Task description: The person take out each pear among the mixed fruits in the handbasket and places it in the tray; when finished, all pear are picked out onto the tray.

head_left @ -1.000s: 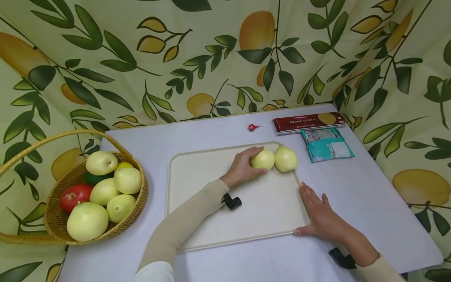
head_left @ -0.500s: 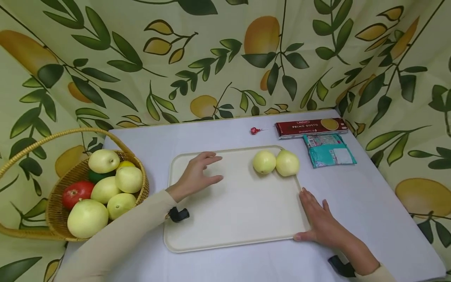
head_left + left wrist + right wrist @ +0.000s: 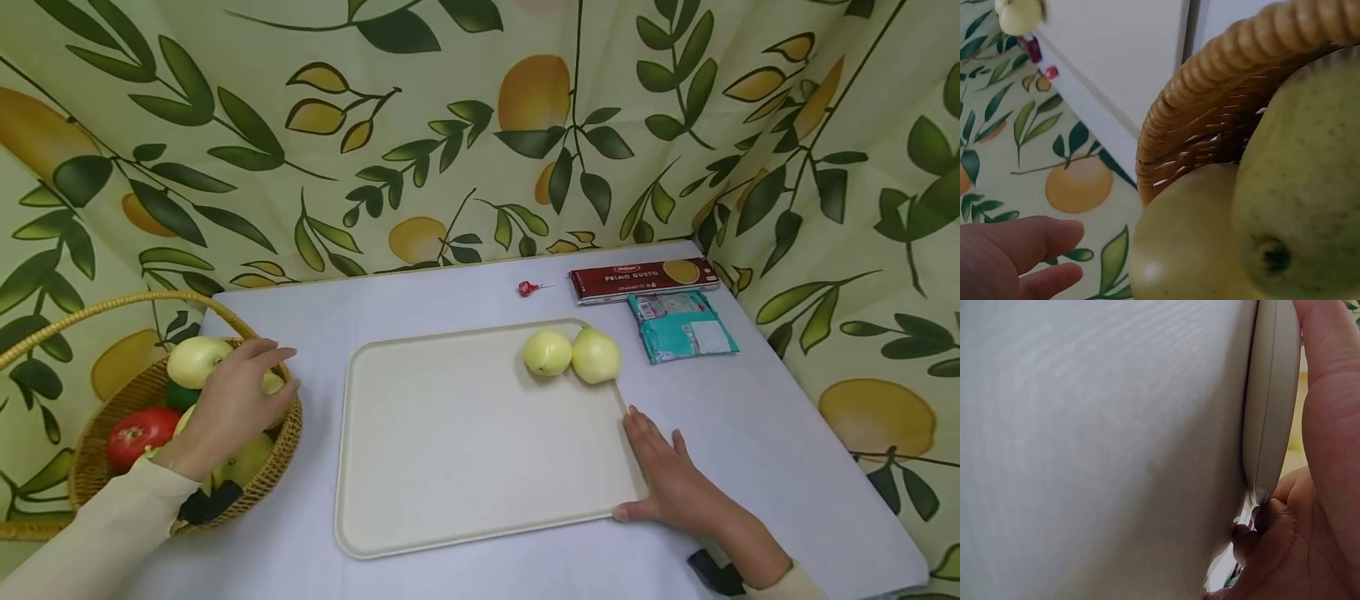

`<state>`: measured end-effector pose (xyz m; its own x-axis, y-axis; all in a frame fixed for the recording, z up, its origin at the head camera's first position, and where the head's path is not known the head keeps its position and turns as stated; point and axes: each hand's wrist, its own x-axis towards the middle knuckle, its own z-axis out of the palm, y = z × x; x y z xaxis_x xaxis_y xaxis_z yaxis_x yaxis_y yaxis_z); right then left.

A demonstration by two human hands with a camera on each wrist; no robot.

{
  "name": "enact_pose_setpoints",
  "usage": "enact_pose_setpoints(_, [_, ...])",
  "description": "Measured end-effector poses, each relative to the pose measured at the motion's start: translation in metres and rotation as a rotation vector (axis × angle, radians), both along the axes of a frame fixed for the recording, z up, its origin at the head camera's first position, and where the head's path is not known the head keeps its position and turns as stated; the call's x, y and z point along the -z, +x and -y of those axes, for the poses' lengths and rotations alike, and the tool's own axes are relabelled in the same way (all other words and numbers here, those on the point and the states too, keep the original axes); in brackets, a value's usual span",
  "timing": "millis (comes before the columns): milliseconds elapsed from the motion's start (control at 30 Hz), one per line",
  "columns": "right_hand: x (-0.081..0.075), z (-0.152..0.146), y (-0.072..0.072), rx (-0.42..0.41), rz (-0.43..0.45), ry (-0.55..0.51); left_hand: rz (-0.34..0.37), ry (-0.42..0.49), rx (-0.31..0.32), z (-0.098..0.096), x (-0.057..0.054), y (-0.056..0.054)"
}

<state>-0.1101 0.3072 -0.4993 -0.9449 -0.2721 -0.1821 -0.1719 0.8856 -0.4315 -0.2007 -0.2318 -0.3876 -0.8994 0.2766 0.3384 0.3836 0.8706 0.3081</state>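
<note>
My left hand (image 3: pixel 232 400) is over the wicker basket (image 3: pixel 287 446), covering part of its pale yellow-green fruit. In the left wrist view, its fingers (image 3: pixel 1047 240) are apart from the smooth pale fruit (image 3: pixel 1179 240); a speckled green fruit (image 3: pixel 1310 181) with a dark end lies beside that one. My right hand (image 3: pixel 671 479) rests along the right edge of the cream tray (image 3: pixel 480 450), thumb at the near corner. The right wrist view shows palm and fingers beside the tray's rim (image 3: pixel 1272 394). Two pale yellow-green fruits, a round one (image 3: pixel 547 352) and a pear-like one (image 3: pixel 596 356), sit at the tray's far right corner.
A red fruit (image 3: pixel 138 435) and another pale fruit (image 3: pixel 193 362) show in the basket, whose tall handle (image 3: pixel 112 302) arches up at left. Behind the tray are a lollipop (image 3: pixel 528 288), a spaghetti box (image 3: pixel 645 279) and a teal packet (image 3: pixel 682 327). Patterned cloth hangs around the table.
My left hand has let go of the round fruit on the tray and moved left, across the tray, to the basket. My right hand stays at the tray's edge.
</note>
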Motion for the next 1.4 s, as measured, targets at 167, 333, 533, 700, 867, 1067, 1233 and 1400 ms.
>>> enact_pose_setpoints(167, [-0.002,-0.001,-0.001,0.002,0.015,0.000,0.104,-0.086,-0.027,0.024,0.001,0.004])
enact_pose_setpoints(333, [-0.003,-0.002,-0.002,0.000,0.015,0.000,0.266,-0.162,-0.031,0.033,0.009,0.005])
enact_pose_setpoints(533, [-0.002,-0.001,-0.001,0.001,0.020,-0.018,0.322,-0.172,-0.023,0.038,0.017,0.003])
enact_pose_setpoints(700, [-0.001,0.001,-0.001,-0.001,0.021,-0.020,0.311,-0.184,-0.017,0.042,0.020,0.003])
enact_pose_setpoints(867, [0.000,0.003,-0.001,-0.010,0.019,-0.018,0.294,-0.145,-0.055,0.046,0.014,0.006])
enact_pose_setpoints(1067, [-0.002,0.001,-0.002,-0.008,0.008,-0.019,0.143,0.015,-0.099,0.032,-0.021,0.005])
enact_pose_setpoints(1233, [-0.003,-0.001,-0.002,-0.001,0.018,-0.015,0.053,0.172,-0.025,-0.011,-0.045,-0.008])
enact_pose_setpoints(1400, [-0.002,-0.001,-0.001,0.002,0.019,-0.008,0.055,0.369,0.051,-0.059,-0.062,-0.030])
